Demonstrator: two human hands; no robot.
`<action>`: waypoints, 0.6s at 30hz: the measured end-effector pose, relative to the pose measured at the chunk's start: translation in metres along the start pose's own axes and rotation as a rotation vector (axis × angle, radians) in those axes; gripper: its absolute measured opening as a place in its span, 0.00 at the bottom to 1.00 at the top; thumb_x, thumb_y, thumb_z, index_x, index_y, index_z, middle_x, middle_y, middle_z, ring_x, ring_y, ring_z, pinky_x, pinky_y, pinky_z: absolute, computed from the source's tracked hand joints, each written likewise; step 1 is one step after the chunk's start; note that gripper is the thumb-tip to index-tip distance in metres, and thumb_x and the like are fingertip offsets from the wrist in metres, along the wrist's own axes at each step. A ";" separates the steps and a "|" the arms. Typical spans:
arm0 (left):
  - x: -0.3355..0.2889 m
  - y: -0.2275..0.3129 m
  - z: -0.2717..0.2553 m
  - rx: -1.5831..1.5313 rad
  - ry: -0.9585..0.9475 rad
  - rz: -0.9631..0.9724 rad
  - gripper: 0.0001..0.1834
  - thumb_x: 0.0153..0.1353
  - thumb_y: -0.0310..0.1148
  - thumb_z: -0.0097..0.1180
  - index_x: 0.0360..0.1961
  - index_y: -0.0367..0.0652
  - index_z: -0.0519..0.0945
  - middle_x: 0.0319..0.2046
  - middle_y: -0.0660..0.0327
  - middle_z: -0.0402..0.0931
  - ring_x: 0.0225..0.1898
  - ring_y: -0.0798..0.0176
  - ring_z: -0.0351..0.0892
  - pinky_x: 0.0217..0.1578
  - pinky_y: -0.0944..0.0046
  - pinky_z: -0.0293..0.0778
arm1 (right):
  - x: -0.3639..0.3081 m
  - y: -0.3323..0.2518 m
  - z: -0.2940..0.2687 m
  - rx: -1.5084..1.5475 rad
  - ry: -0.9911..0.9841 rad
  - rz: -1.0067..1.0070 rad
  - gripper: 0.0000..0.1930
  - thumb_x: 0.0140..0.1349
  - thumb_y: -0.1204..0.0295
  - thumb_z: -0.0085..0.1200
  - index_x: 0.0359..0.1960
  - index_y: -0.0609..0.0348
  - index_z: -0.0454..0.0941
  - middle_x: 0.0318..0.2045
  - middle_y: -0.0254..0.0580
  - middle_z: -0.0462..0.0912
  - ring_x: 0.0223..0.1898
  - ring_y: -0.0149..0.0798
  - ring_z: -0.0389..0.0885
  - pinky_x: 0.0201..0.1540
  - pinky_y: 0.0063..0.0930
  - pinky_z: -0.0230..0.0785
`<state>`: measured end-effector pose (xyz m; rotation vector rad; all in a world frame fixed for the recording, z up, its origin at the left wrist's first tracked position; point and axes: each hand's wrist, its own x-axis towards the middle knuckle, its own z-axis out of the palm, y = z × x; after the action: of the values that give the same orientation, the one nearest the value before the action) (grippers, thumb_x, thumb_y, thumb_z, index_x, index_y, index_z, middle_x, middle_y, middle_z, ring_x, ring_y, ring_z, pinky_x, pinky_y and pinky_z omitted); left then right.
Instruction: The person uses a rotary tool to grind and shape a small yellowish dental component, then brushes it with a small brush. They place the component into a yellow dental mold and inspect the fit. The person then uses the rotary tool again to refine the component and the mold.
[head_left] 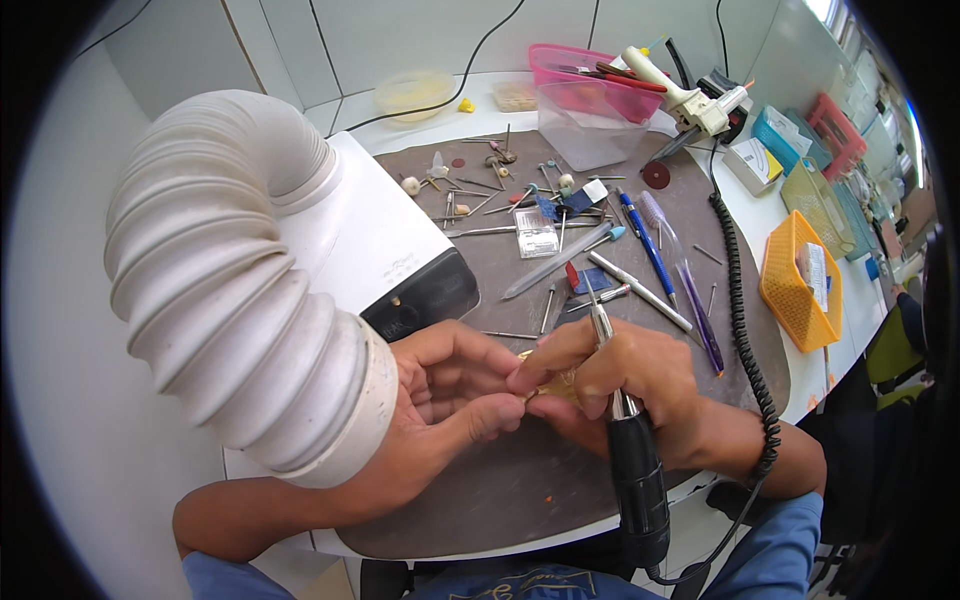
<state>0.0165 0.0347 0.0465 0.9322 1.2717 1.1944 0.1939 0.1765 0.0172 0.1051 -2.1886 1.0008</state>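
Over the near part of the brown mat (pixel 480 510), my two hands meet at the fingertips. My left hand (pixel 435 400), fingers curled, pinches a small yellowish translucent piece (pixel 562 384) from its left side. Thumb and fingertips of my right hand (pixel 640 375) touch the same piece. The piece's full shape is hidden by the fingers. Held in my right hand too is a black and silver rotary handpiece (pixel 637 490), its thin bur pointing up and away from the piece. A coiled black cord (pixel 745 340) hangs beside my right forearm.
A thick white ribbed suction hose (pixel 220 280) arches over my left wrist from a white box (pixel 370 220). Several burs, polishing tips and pens (pixel 650 250) lie across the mat. Behind stands a pink bin (pixel 565 68); right, an orange basket (pixel 800 285).
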 end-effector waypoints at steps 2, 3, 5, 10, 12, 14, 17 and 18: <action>-0.005 -0.003 0.000 -0.077 0.008 0.042 0.12 0.68 0.24 0.61 0.51 0.33 0.77 0.45 0.53 0.83 0.45 0.68 0.84 0.47 0.68 0.81 | 0.002 -0.004 0.004 0.060 0.082 0.035 0.10 0.59 0.76 0.67 0.35 0.60 0.75 0.38 0.47 0.86 0.36 0.43 0.86 0.39 0.31 0.77; -0.005 -0.007 -0.001 -0.118 0.008 0.062 0.12 0.68 0.24 0.61 0.51 0.33 0.77 0.45 0.53 0.83 0.46 0.68 0.83 0.48 0.68 0.81 | 0.002 -0.005 0.005 0.094 0.111 0.085 0.10 0.59 0.74 0.67 0.36 0.60 0.76 0.38 0.46 0.86 0.36 0.42 0.85 0.39 0.31 0.76; -0.006 -0.012 -0.007 -0.125 0.034 -0.049 0.13 0.68 0.24 0.61 0.52 0.34 0.76 0.46 0.53 0.83 0.47 0.67 0.83 0.50 0.67 0.80 | -0.002 -0.006 0.005 0.173 0.158 0.208 0.10 0.59 0.73 0.68 0.38 0.61 0.80 0.37 0.45 0.85 0.35 0.41 0.84 0.39 0.31 0.75; -0.030 -0.031 -0.020 -0.051 0.043 -0.059 0.12 0.70 0.23 0.58 0.52 0.34 0.75 0.47 0.52 0.80 0.47 0.65 0.83 0.51 0.65 0.80 | 0.014 -0.030 -0.009 -0.050 -0.112 0.256 0.15 0.55 0.77 0.64 0.45 0.61 0.87 0.34 0.42 0.85 0.31 0.36 0.82 0.36 0.28 0.73; -0.032 -0.038 -0.019 -0.146 0.042 0.011 0.11 0.70 0.22 0.56 0.52 0.34 0.75 0.48 0.51 0.79 0.47 0.64 0.83 0.50 0.64 0.80 | 0.008 -0.028 0.002 0.043 -0.053 0.233 0.15 0.54 0.77 0.64 0.45 0.61 0.87 0.33 0.42 0.85 0.30 0.36 0.81 0.33 0.27 0.73; -0.035 -0.046 -0.021 -0.181 0.017 0.092 0.11 0.71 0.21 0.55 0.52 0.35 0.73 0.50 0.50 0.78 0.47 0.63 0.83 0.50 0.63 0.80 | 0.009 -0.033 0.010 0.112 -0.008 0.274 0.13 0.52 0.79 0.64 0.42 0.63 0.85 0.30 0.43 0.85 0.27 0.36 0.82 0.30 0.26 0.73; -0.037 -0.048 -0.021 -0.149 -0.002 0.151 0.11 0.70 0.19 0.54 0.52 0.36 0.72 0.51 0.49 0.77 0.48 0.62 0.83 0.50 0.63 0.81 | -0.009 -0.020 0.029 0.266 0.141 0.233 0.11 0.50 0.79 0.68 0.37 0.64 0.83 0.30 0.45 0.86 0.28 0.37 0.83 0.31 0.27 0.74; -0.037 -0.047 -0.021 -0.121 -0.004 0.163 0.12 0.70 0.19 0.54 0.52 0.37 0.71 0.51 0.49 0.77 0.48 0.62 0.83 0.50 0.63 0.81 | -0.009 -0.021 0.027 0.246 0.102 0.233 0.11 0.52 0.80 0.67 0.37 0.64 0.80 0.30 0.45 0.84 0.31 0.40 0.85 0.34 0.30 0.76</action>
<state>0.0052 -0.0124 0.0053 0.9629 1.1235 1.3801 0.1917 0.1413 0.0127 -0.0880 -2.0096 1.3730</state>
